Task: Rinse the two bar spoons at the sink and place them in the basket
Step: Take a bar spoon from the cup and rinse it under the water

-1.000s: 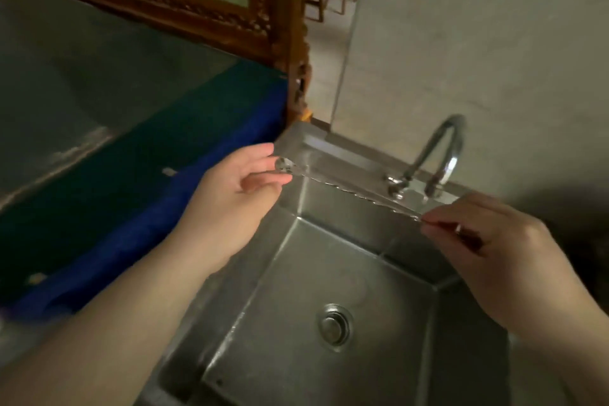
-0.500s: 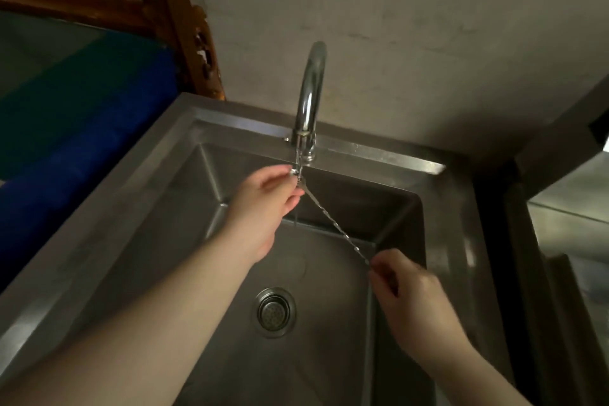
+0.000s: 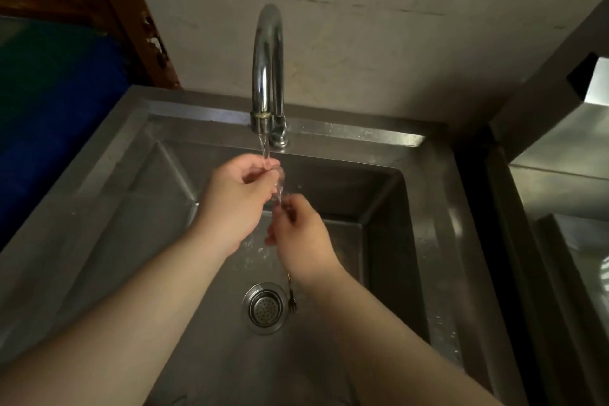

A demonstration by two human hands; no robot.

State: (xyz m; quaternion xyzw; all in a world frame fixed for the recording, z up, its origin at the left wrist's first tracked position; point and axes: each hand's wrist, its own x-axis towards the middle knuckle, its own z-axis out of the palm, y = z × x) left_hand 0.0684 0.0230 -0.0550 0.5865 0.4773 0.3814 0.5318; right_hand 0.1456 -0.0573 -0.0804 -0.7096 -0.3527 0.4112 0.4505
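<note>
A thin twisted metal bar spoon (image 3: 292,298) is held over the steel sink (image 3: 382,273), under water running from the curved faucet (image 3: 267,76). My left hand (image 3: 235,198) pinches its upper end in the stream. My right hand (image 3: 300,241) grips the stem just below, and the forked lower end sticks out beneath my wrist, near the drain (image 3: 263,308). Whether one or two spoons are held is not clear. No basket is in view.
A bare wall (image 3: 379,26) rises right behind the faucet. A blue and green surface (image 3: 49,109) and a carved wooden frame (image 3: 131,10) lie to the left. Steel equipment (image 3: 566,191) stands close on the right of the sink.
Water now runs from the faucet. My right hand has slid up the stem close to my left hand, and the spoon has swung from slanted to nearly upright. The camera has centred on the sink.
</note>
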